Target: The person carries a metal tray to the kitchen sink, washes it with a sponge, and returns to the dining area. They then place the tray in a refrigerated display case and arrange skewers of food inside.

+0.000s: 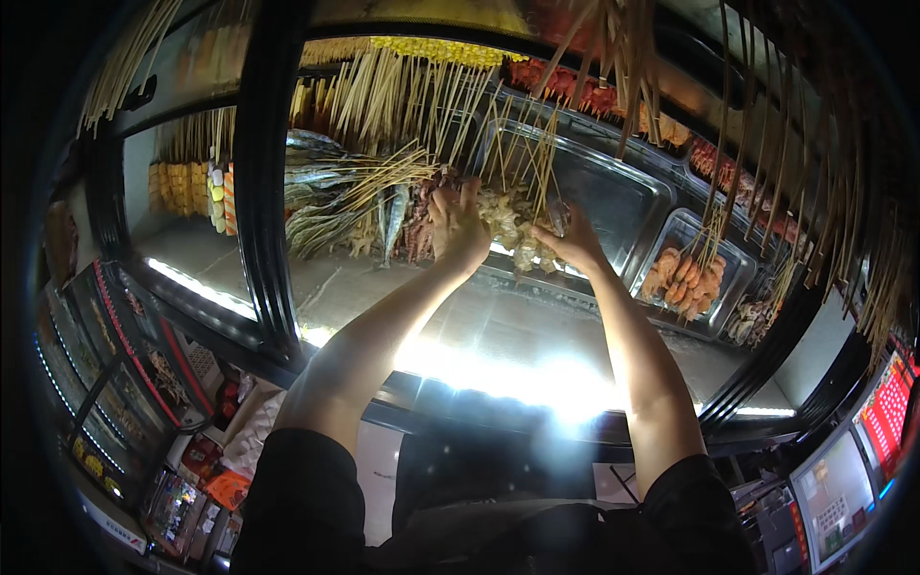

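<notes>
Both arms reach into a lit display case of skewered food. My left hand [460, 224] is at the left side of a bunch of pale skewered meat [507, 215], beside dark reddish skewered pieces [418, 226]; its fingers are bent, and whether they grip anything is unclear. My right hand [571, 233] is at the bunch's right side, thumb towards the meat; its grip cannot be made out. Bamboo sticks [543, 154] rise from the bunch. Behind it lies a metal tray [611, 201]. Skewered whole fish [316, 172] lie further left.
A smaller metal tray [744, 277] holds shrimp skewers [690, 280] at the right. Black posts [269, 180] divide the case openings. A bright light strip [503, 374] runs along the near edge. Bamboo sticks [632, 65] project at the upper right. A screen [837, 489] stands at the lower right.
</notes>
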A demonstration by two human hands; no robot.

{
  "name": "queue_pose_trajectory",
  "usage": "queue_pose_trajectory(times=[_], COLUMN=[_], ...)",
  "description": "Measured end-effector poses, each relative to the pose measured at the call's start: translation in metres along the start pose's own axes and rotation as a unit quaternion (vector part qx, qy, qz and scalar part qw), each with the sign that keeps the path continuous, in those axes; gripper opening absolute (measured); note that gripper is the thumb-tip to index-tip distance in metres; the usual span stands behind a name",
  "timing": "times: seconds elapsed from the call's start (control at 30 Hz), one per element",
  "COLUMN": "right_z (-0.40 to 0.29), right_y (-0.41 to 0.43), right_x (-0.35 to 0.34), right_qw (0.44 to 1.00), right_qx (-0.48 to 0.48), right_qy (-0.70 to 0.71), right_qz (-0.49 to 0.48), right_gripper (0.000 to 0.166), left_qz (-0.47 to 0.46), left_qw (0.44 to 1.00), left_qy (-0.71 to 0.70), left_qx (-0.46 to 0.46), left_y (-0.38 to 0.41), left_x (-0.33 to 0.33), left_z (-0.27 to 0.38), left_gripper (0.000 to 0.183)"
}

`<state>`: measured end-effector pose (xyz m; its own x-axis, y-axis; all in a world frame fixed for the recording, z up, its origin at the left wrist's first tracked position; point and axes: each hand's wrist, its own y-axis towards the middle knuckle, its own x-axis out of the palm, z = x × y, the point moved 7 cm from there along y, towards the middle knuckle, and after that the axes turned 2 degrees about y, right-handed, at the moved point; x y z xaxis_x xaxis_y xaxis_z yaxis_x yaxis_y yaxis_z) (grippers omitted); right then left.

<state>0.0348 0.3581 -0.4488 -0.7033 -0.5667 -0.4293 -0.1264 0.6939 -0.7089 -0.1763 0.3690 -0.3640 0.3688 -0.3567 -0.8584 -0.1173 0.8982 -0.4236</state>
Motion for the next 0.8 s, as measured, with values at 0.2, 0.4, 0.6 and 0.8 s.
queue_pose_trajectory(times=[0.2,0.4,0.6,0.8], right_z=[-0.018,-0.007,-0.009,-0.034], right_y=[-0.017,0.002,-0.008,-0.02], right_x=[0.011,0.015,0.006,0.015], right_qw=[0.994,0.999,0.965,0.918], right_qx=[0.03,0.028,0.075,0.105], right_qy=[-0.104,-0.019,0.246,0.372], right_qz=[-0.008,-0.007,-0.046,-0.084], right_gripper=[0.115,0.078,0.055,0.071], left_qz=[-0.085,-0.182,-0.258,-0.111], left_qw=[0.982,0.974,0.959,0.985], left_qy=[-0.169,-0.137,-0.114,-0.121], left_qx=[-0.012,0.01,0.03,0.061], left_y=[0.036,0.077,0.09,0.071], left_x=[0.011,0.02,0.026,0.008], left_z=[0.017,0.048,0.042,0.046], left_gripper=[0.027,0.028,0.027,0.03])
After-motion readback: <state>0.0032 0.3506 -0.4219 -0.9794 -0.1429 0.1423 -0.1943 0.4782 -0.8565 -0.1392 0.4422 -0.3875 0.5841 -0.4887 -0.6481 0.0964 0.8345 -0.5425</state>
